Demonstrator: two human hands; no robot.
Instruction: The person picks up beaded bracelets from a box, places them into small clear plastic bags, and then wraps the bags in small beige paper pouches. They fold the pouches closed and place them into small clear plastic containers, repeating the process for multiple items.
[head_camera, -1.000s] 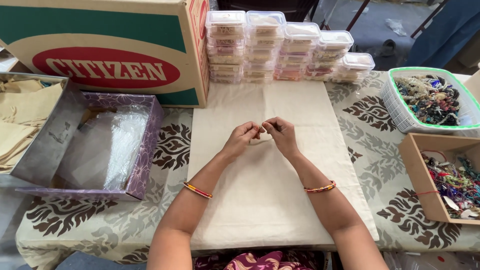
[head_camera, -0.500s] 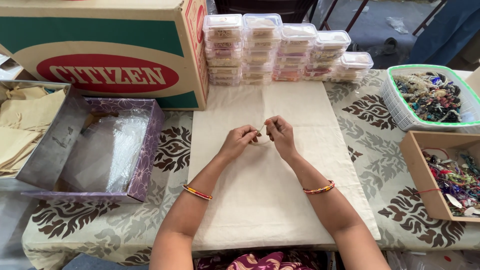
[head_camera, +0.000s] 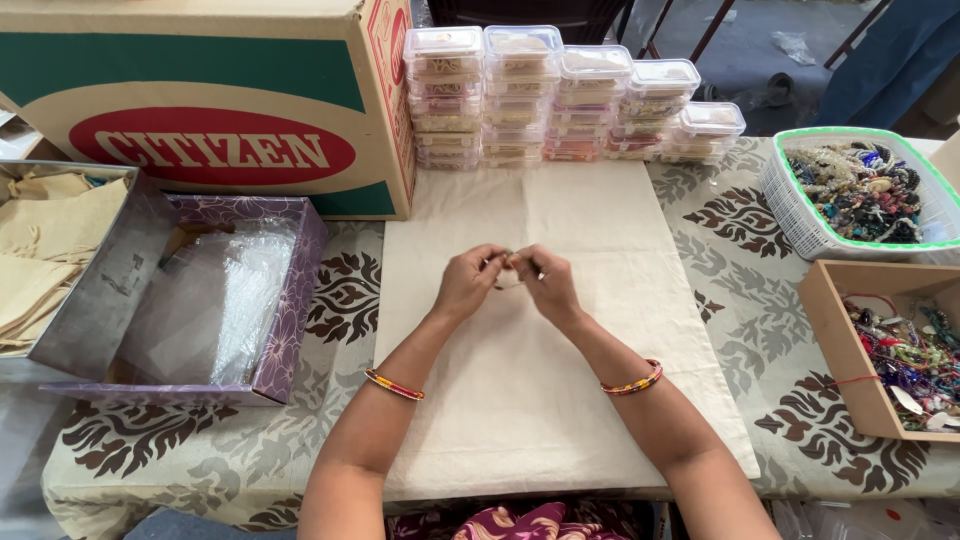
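From the head camera, looking straight down: the left hand (head_camera: 468, 283) and the right hand (head_camera: 545, 285) meet over the middle of a plain cream cloth (head_camera: 560, 400) spread flat on the table. The fingertips of both hands are curled in and pinched together on a small thin piece (head_camera: 510, 266), which is held just above the cloth between the two hands; it is too small to tell its material or shape. Each wrist wears a slim round bangle, red and gold on the left (head_camera: 394, 385), red and yellow on the right (head_camera: 632, 381).

The cloth looks like soft woven cotton with a faint fold down its centre. It lies over a tablecloth (head_camera: 730, 270) printed with dark brown leaf scrolls on a pale ground.

Along the far edge of the cloth stand stacks of clear plastic boxes (head_camera: 560, 100), rectangular with snap lids, stepped down in height toward the right. To their left sits a big cardboard carton (head_camera: 200, 100), green with a red oval. In front of it is a purple flower-printed box (head_camera: 290, 310) holding crinkled clear plastic film, and beside that a grey tray (head_camera: 100, 290) of folded beige fabric.

At the right edge, a white mesh basket (head_camera: 790, 210) with a green rim is heaped with mixed beads, and a shallow cardboard box (head_camera: 840, 350) holds tangled coloured strings and trinkets.
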